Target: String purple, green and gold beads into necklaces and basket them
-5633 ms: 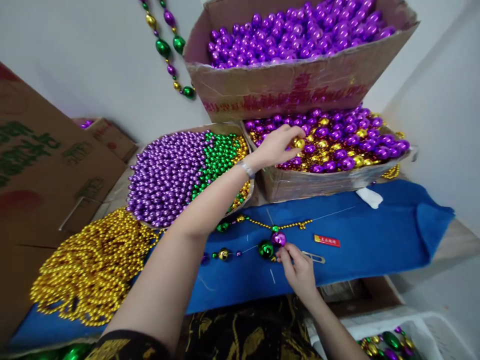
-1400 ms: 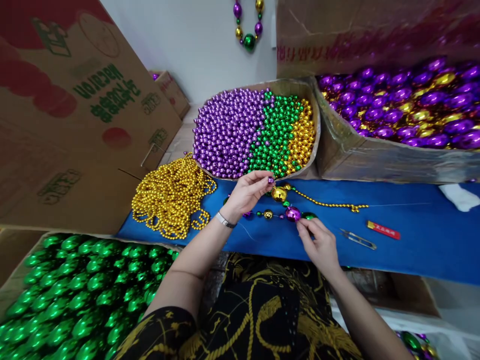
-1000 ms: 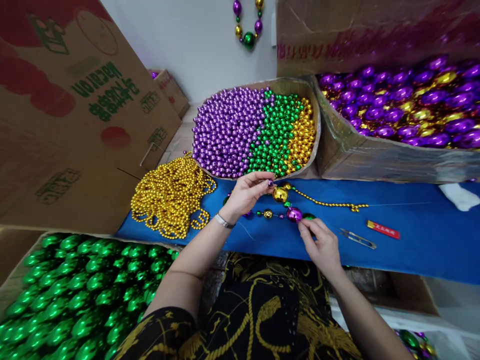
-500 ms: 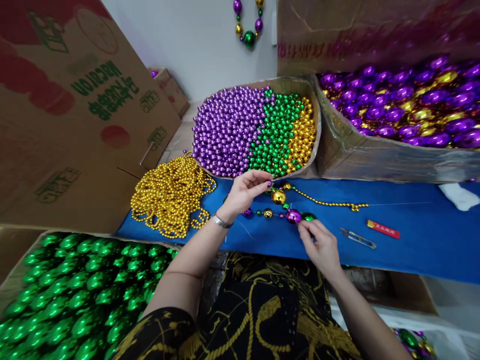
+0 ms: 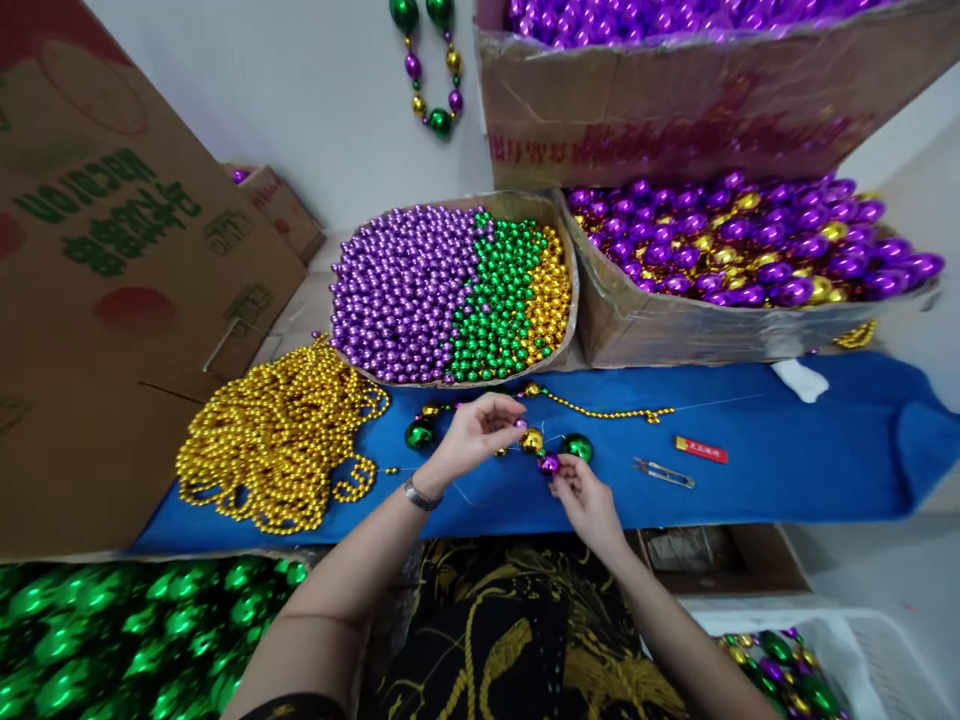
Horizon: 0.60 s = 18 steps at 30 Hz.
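Low over blue cloth [image 5: 787, 450], right hand [image 5: 585, 492] pinching large purple bead [image 5: 548, 463] by near edge; gold bead [image 5: 532, 440] just beyond, leftward, both slanting away in line toward left hand [image 5: 480, 435], closer to gold, pinching small purple bead [image 5: 521, 425] at far end. Heaped small beads [image 5: 405, 295] behind.

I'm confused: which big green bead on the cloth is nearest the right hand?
The rightmost green bead, by the right hand; the other's by the left hand.

Black garment [image 5: 525, 665], gold rope-and-tassel print [image 5: 470, 640]; silvery band [image 5: 421, 493] on left wrist.
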Each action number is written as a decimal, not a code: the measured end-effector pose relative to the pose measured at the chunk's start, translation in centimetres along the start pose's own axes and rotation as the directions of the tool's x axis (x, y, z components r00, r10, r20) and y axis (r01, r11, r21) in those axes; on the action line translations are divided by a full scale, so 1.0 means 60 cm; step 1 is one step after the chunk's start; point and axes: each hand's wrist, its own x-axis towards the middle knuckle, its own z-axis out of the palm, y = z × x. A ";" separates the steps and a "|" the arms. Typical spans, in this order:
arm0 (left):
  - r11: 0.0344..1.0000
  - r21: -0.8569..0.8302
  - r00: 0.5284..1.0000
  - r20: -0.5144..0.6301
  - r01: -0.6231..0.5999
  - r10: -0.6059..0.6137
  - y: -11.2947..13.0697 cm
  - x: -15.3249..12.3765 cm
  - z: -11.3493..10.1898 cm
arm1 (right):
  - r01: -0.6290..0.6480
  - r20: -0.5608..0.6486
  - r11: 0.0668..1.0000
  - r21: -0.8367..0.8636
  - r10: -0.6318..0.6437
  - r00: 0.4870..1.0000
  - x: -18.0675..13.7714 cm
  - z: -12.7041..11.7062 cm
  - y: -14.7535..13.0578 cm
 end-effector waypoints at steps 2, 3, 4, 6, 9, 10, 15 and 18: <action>0.999 0.034 1.000 0.026 -0.015 0.014 -0.016 -0.007 0.015 | 0.011 0.002 0.998 -0.059 -0.010 1.000 -0.004 0.005 0.016; 0.999 0.043 0.999 0.034 -0.027 0.026 -0.024 -0.010 0.021 | 0.028 0.005 0.993 -0.115 -0.028 1.000 -0.005 0.005 0.022; 0.998 0.048 0.998 0.042 -0.038 0.036 -0.031 -0.013 0.026 | 0.053 0.011 0.982 -0.180 -0.052 0.999 -0.006 0.004 0.026; 0.996 0.064 0.997 0.061 -0.056 0.052 -0.041 -0.018 0.032 | 0.124 0.026 0.941 -0.314 -0.122 0.992 -0.006 -0.002 0.030; 0.969 0.206 0.989 0.080 -0.137 0.123 -0.039 -0.022 0.034 | 0.230 0.048 0.851 -0.472 -0.236 0.971 -0.001 -0.021 0.021; 0.945 0.270 0.982 0.089 -0.187 0.169 -0.033 -0.023 0.035 | 0.255 0.050 0.828 -0.499 -0.266 0.963 0.002 -0.028 0.011; 0.824 0.394 0.913 0.191 -0.408 0.361 0.034 -0.016 0.044 | 0.352 0.050 0.832 -0.429 -0.367 0.929 0.030 -0.046 -0.070; 0.832 0.359 0.906 0.166 -0.424 0.390 0.076 -0.004 0.050 | 0.409 0.119 0.845 -0.344 -0.393 0.912 0.052 -0.044 -0.107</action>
